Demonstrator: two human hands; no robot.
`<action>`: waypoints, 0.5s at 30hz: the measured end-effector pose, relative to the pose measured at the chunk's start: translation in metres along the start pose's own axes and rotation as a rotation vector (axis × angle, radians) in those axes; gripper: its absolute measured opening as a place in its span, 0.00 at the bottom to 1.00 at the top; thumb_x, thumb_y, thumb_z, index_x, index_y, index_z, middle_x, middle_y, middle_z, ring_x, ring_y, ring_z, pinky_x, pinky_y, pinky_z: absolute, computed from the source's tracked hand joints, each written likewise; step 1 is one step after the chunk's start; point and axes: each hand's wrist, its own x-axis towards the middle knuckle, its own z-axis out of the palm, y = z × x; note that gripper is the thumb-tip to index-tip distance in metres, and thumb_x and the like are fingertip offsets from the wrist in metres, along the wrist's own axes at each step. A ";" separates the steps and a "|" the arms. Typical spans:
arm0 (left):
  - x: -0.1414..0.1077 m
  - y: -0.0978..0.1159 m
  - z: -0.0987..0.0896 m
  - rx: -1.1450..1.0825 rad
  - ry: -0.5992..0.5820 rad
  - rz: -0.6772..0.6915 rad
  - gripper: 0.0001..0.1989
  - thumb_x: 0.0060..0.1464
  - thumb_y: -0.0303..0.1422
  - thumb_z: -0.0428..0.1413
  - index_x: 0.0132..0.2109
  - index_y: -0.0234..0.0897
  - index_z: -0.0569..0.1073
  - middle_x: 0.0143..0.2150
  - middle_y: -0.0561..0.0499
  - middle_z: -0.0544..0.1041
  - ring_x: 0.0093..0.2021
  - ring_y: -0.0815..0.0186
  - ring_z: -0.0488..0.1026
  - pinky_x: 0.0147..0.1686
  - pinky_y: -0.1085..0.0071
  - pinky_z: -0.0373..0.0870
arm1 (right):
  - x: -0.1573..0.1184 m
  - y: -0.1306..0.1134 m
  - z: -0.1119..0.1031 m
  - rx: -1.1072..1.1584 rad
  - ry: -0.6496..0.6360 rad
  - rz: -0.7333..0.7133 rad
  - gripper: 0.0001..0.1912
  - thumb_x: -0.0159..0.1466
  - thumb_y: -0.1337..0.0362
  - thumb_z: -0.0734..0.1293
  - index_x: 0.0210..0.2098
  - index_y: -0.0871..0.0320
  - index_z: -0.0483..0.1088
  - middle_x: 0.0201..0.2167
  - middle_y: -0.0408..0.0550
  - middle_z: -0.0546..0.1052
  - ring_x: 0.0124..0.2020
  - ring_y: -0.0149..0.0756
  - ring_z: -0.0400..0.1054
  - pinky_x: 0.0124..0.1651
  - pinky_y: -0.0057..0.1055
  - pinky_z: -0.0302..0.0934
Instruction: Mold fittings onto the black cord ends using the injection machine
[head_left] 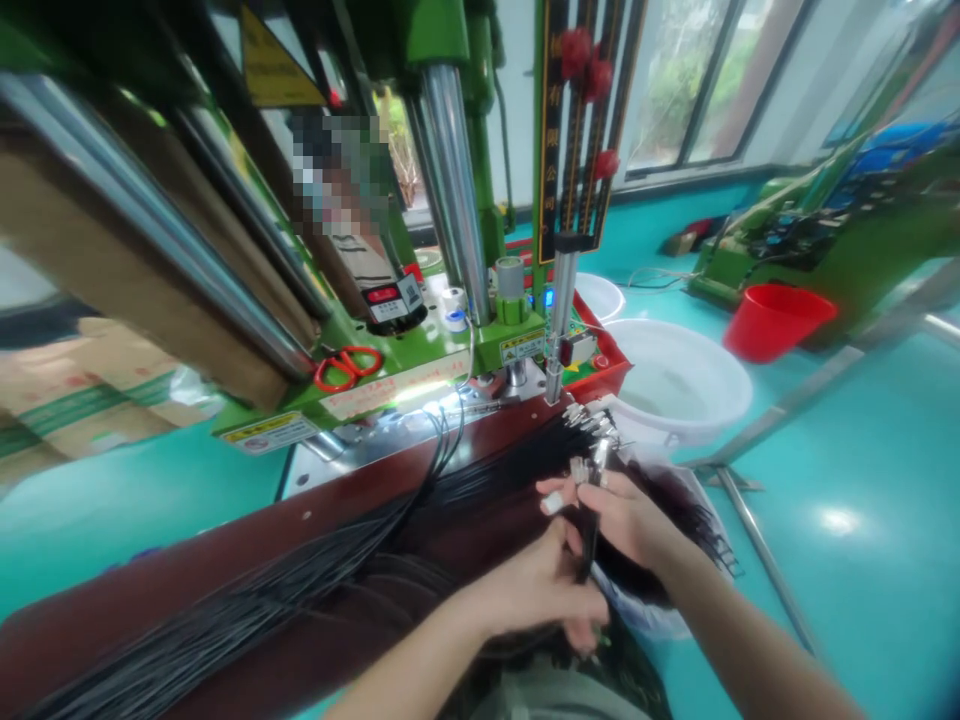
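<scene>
My right hand (619,510) is closed around the upper part of a bundle of black cables (589,545), just below its silvery connector ends (581,470). Lower on the same bundle, my left hand (551,580) has its fingers wrapped round the cables. A white piece (553,502) shows by the fingertips. Behind the hands, more black cables (517,465) lie along the dark red table (315,515), with metal ends (592,420) gathered at its right end. Fine detail at the fingers is blurred.
A green machine (420,365) with steel columns stands behind the table. Orange-handled scissors (349,368) rest on its ledge. A white tub (675,375), a red bucket (778,320) and a metal frame (772,560) are to the right. Another container holding dark cables (686,520) is beside my right hand.
</scene>
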 end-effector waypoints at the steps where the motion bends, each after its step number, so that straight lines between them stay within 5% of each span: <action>1: 0.001 -0.003 0.004 -0.094 0.099 0.078 0.29 0.38 0.38 0.63 0.42 0.37 0.53 0.29 0.52 0.73 0.20 0.70 0.71 0.21 0.74 0.66 | 0.001 0.005 0.002 -0.056 -0.011 0.045 0.11 0.56 0.60 0.66 0.32 0.62 0.74 0.30 0.50 0.76 0.16 0.25 0.63 0.18 0.24 0.58; 5: 0.009 -0.010 0.016 -0.356 0.427 0.246 0.25 0.39 0.41 0.62 0.40 0.35 0.59 0.20 0.58 0.68 0.15 0.75 0.64 0.16 0.79 0.58 | 0.007 0.022 0.008 -0.139 -0.066 0.202 0.16 0.57 0.58 0.65 0.42 0.60 0.72 0.25 0.47 0.75 0.12 0.26 0.62 0.12 0.22 0.54; 9: 0.011 -0.013 0.014 -0.331 0.462 0.196 0.22 0.43 0.49 0.57 0.32 0.33 0.62 0.13 0.60 0.61 0.10 0.78 0.54 0.12 0.78 0.50 | 0.019 0.014 0.010 -0.092 -0.023 0.139 0.15 0.57 0.58 0.65 0.41 0.59 0.73 0.37 0.52 0.77 0.23 0.30 0.70 0.18 0.23 0.59; 15: -0.003 -0.012 0.023 -0.183 0.489 0.253 0.18 0.49 0.45 0.54 0.33 0.31 0.65 0.15 0.58 0.64 0.11 0.78 0.55 0.12 0.79 0.50 | 0.029 -0.010 0.015 -0.262 -0.049 0.086 0.12 0.57 0.58 0.65 0.29 0.62 0.72 0.26 0.49 0.77 0.27 0.33 0.70 0.27 0.27 0.62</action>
